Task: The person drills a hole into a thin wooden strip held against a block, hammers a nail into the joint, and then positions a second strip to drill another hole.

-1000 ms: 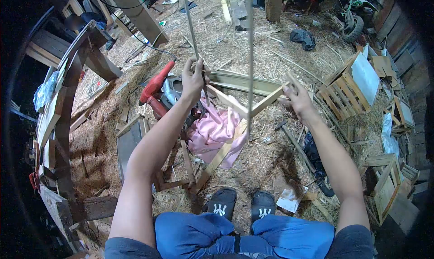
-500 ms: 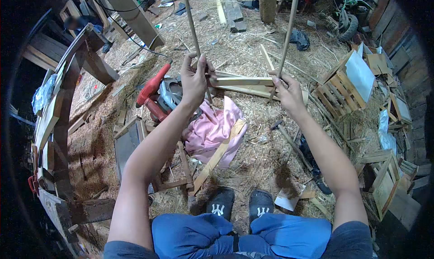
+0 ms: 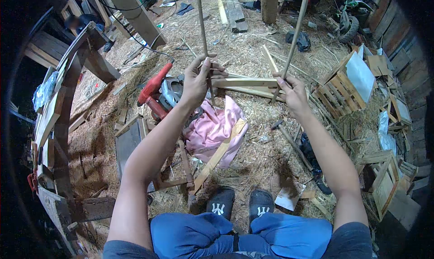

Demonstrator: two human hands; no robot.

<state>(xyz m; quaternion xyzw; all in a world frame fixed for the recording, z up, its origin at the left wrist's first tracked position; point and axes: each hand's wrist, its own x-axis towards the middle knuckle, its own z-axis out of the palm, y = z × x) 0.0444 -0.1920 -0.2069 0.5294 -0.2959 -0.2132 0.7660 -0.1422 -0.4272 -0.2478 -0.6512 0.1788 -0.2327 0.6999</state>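
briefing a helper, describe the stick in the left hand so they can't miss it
Find the pink cloth; just above it the left hand grips a thin stick rising nearly upright out of view. The other stick, in the right hand, leans right; this one is nearest the red saw.

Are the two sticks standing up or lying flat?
Standing up, slightly leaning: left hand holds one stick, right hand the other stick.

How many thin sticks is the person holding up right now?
2. The left stick stands in the left hand, the right stick leans in the right hand; both run past the top edge.
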